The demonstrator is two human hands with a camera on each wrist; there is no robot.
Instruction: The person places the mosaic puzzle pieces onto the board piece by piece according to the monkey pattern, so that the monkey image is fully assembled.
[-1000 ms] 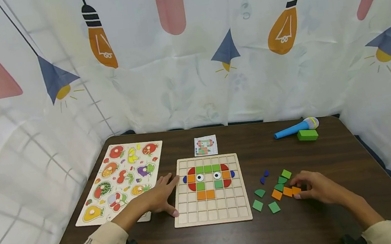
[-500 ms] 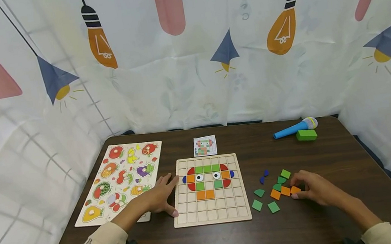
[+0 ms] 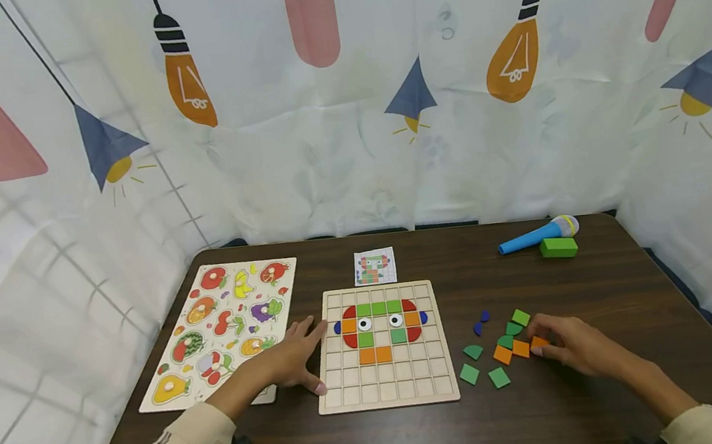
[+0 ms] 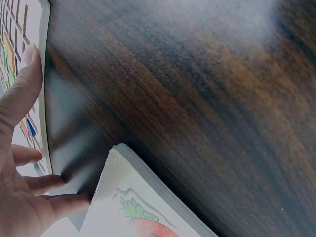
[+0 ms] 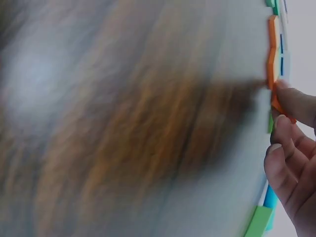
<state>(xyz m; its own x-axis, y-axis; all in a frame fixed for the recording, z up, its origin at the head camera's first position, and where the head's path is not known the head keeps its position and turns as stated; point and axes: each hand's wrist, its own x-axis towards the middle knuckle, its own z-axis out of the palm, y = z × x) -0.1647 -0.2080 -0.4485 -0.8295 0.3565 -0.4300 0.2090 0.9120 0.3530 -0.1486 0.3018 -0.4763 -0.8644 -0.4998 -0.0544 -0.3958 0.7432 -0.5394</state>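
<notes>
A wooden grid board (image 3: 388, 390) lies mid-table, with colored tiles forming a face with two round eyes. My left hand (image 3: 289, 358) rests at its left edge, fingers spread; in the left wrist view its thumb (image 4: 30, 74) lies over the board's rim. At the right, my right hand (image 3: 571, 345) pinches an orange square tile (image 3: 538, 342) between thumb and fingertips, partly hidden by them. In the right wrist view that orange tile (image 5: 277, 104) shows between thumb and index finger. Two more orange tiles (image 3: 520, 349) lie beside it, among several green tiles (image 3: 500, 378) and two small blue pieces (image 3: 485, 315).
A small picture card (image 3: 375, 267) lies behind the board. To the left is a fruit puzzle board (image 3: 173, 351), its corner near the left fingers. A blue toy microphone (image 3: 533, 234) and a green block (image 3: 559, 248) stand at the back right. A printed curtain (image 3: 322, 166) hangs behind the table.
The right hand has shifted very slightly, and the orange tile at its fingertips sits a little apart from the other orange tiles. The left hand and the board stay put.
</notes>
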